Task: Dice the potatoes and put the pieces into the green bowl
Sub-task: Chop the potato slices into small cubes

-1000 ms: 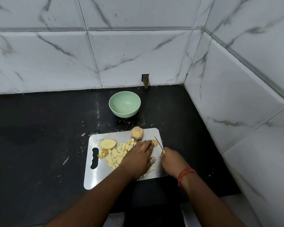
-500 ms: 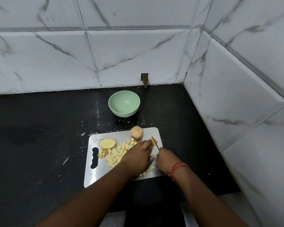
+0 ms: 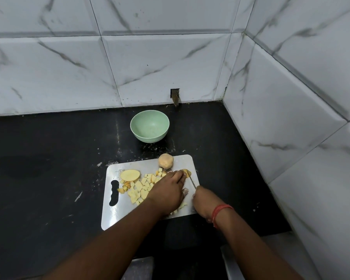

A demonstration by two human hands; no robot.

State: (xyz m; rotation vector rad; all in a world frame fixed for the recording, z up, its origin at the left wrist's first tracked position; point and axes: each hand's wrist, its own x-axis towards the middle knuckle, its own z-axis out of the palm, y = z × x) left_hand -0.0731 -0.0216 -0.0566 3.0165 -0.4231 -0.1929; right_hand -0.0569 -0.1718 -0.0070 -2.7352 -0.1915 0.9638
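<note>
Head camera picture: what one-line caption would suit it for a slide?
Left hand steadies a potato piece on the board while the right hand cuts with a knife; green bowl empty.

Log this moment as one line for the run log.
step: dicing | left hand: holds potato piece | right hand: grips knife | green bowl: no pieces

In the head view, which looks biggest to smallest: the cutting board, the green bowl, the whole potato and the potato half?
1. Cutting board
2. Green bowl
3 and 4. Potato half and whole potato look too alike to rank.
</note>
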